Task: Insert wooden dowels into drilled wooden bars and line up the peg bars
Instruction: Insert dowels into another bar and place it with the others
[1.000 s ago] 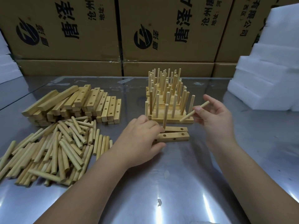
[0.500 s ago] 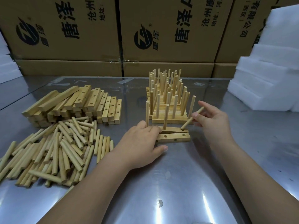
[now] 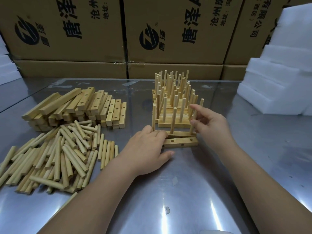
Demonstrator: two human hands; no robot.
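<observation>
Head: left grip (image 3: 148,149) clamps the bar (image 3: 181,133) on the counter (image 3: 185,191), hiding its left end. Right grip (image 3: 211,125) pinches a dowel (image 3: 192,130) upright at the bar's right end; can't tell if it's seated. An empty bar (image 3: 181,142) touches in front, peg bars (image 3: 173,107) sit just behind. Open counter to the right, foam (image 3: 278,81) at the edge.

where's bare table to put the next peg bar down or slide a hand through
Free: the table right of the finished peg bars, up to the foam blocks; the near strip between the forearms; the gap between those peg bars and the drilled bars. Crowded: the left, where loose dowels lie against the bar pile.
</observation>
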